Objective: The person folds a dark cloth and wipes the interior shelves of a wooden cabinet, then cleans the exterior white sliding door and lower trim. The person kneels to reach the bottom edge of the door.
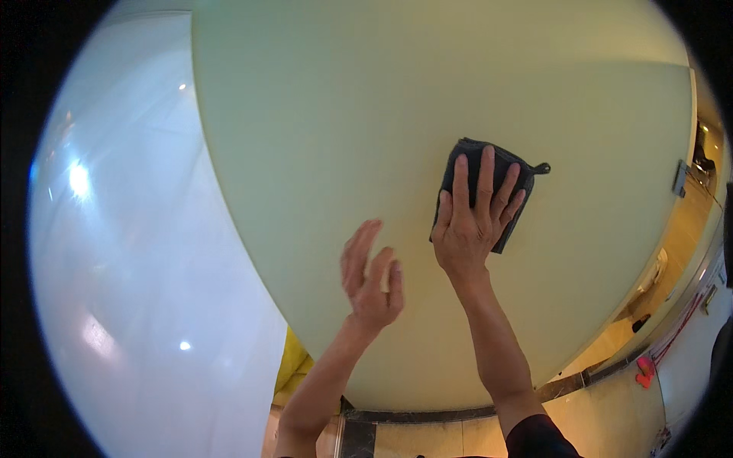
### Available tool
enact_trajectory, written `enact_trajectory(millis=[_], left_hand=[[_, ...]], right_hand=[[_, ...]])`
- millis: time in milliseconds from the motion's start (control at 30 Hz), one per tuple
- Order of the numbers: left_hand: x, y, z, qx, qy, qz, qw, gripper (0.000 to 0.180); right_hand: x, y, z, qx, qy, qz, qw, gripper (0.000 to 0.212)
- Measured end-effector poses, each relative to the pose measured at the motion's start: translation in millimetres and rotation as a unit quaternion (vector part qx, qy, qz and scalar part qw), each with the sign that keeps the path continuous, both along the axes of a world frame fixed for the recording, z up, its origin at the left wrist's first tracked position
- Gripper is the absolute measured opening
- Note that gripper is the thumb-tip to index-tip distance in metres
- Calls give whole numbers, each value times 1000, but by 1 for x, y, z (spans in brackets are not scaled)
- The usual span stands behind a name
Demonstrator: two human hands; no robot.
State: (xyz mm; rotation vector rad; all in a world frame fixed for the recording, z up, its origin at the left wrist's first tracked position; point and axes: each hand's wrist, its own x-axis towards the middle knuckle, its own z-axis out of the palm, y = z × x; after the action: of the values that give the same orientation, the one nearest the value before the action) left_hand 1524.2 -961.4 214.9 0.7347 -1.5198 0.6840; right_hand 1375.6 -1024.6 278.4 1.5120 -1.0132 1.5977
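A folded dark grey cloth [500, 156] with a small hanging loop at its right corner lies against a large pale green panel [321, 114]. My right hand [477, 214] is pressed flat over it, fingers spread, holding it to the surface. To the left and a little lower, my left hand [372, 271] is raised in front of the panel with its fingers loosely curved and apart. Nothing shows in that hand, which is slightly blurred. Whether it touches the panel I cannot tell.
A glossy white surface [153, 229] with light reflections borders the panel on the left. Something yellow [292, 359] shows at its lower edge. A metal fitting [679, 179] sits on the panel's right edge. Dark trim [435, 416] runs below, and a pink-red object [646, 370] is at lower right.
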Motion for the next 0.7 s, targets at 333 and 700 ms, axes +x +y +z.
enact_trajectory(millis=[333,700], left_hand=[[21,22,61,48,-87,71,993,60],[86,27,49,80,-22,198,977,64]], right_hand=[[140,49,-8,16,54,47,997,53],[202,57,-7,-10,116,49,992,52]])
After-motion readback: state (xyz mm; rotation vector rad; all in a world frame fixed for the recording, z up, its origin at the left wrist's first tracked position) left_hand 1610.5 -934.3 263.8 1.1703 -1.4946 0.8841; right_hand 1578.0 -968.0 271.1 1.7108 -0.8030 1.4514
